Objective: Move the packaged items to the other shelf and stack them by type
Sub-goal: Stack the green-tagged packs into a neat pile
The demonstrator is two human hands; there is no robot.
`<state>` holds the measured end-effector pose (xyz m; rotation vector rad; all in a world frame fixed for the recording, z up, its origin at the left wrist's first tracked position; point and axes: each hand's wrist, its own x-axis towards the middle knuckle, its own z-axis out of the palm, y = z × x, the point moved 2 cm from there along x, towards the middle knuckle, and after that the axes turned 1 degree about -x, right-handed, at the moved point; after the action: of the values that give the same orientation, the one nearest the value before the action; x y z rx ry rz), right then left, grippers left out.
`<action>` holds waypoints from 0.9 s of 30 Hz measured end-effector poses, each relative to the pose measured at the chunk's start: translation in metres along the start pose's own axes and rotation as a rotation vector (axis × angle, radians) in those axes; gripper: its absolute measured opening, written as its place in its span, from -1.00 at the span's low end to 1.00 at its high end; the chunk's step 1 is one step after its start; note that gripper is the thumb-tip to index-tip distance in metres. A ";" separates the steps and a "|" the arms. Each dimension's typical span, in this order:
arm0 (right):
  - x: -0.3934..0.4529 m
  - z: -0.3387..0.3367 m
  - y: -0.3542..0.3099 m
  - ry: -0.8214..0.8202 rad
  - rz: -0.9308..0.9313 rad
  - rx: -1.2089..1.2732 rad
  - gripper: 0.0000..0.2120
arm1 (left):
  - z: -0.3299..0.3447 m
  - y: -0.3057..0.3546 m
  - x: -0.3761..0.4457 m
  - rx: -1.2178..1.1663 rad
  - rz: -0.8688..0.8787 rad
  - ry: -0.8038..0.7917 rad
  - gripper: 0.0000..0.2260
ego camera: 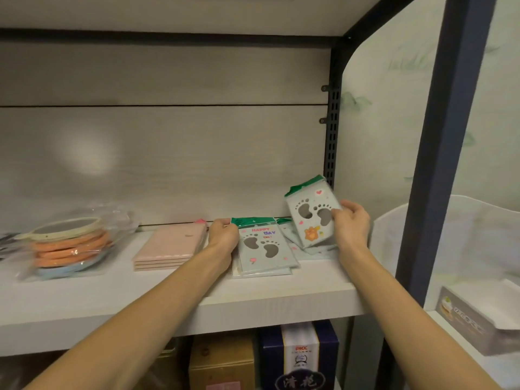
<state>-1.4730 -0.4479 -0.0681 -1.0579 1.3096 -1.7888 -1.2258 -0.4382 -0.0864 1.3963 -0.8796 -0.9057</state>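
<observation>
Mostly sorted already | done: ring stack point(70, 243) at 9 o'clock, pink packs point(171, 247) centre, footprint stack point(266, 254) | left hand point(223, 235) steadying that stack | right hand point(351, 220) pinching a footprint pack point(311, 215), tilted up at 2 o'clock | left: loose packs point(292, 235) beneath

Prob. a shop stockroom or storage corner: metal-frame shelf unit point(332, 153) w/ packaged goods, boxes point(298, 358) stowed below.

White shelf board point(253, 302) w/ grey wood-grain back panel point(168, 153), black upright point(444, 153), pale wall point(394, 108) at right.
</observation>
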 end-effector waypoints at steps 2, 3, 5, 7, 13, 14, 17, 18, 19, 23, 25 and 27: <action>-0.002 0.000 -0.003 -0.019 0.036 0.050 -0.65 | -0.002 -0.001 0.002 0.019 -0.001 -0.007 -0.65; -0.001 0.001 -0.002 -0.046 0.059 0.042 -0.64 | -0.002 -0.001 0.001 0.018 -0.004 -0.018 -0.65; -0.002 0.007 -0.002 -0.115 0.088 -0.005 -0.62 | -0.003 0.000 0.000 0.002 -0.010 -0.020 -0.69; -0.005 0.013 0.001 -0.203 0.061 -0.069 -0.65 | -0.003 0.003 -0.005 -0.016 0.000 -0.027 -0.80; -0.020 0.019 0.007 -0.325 -0.276 -0.707 -0.69 | -0.001 0.004 -0.010 -0.033 0.020 -0.043 -0.68; -0.021 0.020 0.007 -0.348 -0.265 -0.721 -0.68 | -0.002 0.003 -0.009 -0.015 0.025 -0.041 -0.67; -0.024 0.023 0.010 -0.425 -0.263 -0.761 -0.67 | -0.002 0.002 -0.005 0.013 0.015 -0.041 -0.60; -0.024 0.023 0.011 -0.453 -0.270 -0.770 -0.69 | -0.002 0.001 -0.005 0.012 0.003 -0.048 -0.59; -0.023 0.024 0.012 -0.485 -0.273 -0.770 -0.71 | -0.002 0.001 -0.004 0.011 -0.004 -0.049 -0.57; -0.018 0.021 0.013 -0.408 -0.287 -0.769 -0.66 | -0.003 0.002 -0.004 0.005 -0.014 -0.052 -0.54; -0.011 0.013 0.012 -0.230 -0.273 -0.990 -0.51 | -0.004 0.001 -0.003 0.009 -0.017 -0.059 -0.52; -0.007 0.007 0.014 -0.208 -0.156 -1.173 -0.35 | -0.004 0.001 -0.003 0.023 -0.019 -0.073 -0.49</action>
<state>-1.4624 -0.4484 -0.0818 -1.8980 2.2205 -0.8330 -1.2235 -0.4337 -0.0856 1.4008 -0.9357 -0.9690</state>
